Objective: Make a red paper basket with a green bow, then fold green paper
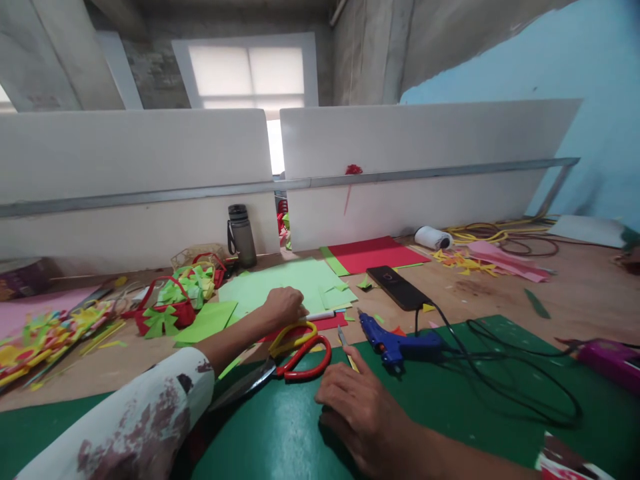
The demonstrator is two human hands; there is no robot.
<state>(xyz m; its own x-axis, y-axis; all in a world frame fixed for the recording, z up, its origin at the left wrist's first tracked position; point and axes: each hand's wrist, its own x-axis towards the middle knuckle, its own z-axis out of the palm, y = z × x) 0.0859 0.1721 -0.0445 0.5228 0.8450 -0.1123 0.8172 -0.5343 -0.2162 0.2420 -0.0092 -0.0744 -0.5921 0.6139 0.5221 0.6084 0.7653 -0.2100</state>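
My left hand (285, 308) reaches over pale green paper (270, 277), its fingers curled down. Just right of its fingertips lies a white pen (320, 316); whether they touch it, or hold anything, is hidden. My right hand (367, 407) rests low over the green mat (280, 427), fingers bent around a slim pointed tool (344, 339) with a grey tip and a yellowish body. Between the hands lie large scissors (303, 357) with one yellow and one red handle loop, blades pointing toward my left sleeve. A blue glue gun (400, 341) lies right of my right hand.
A black phone (397, 287) with a cable sits beyond the glue gun. Red paper (377, 255), a white roll (433, 238) and yellow scraps lie farther back. Left are a small red basket (167, 310) with a green bow and a dark bottle (243, 237). White panels stand behind.
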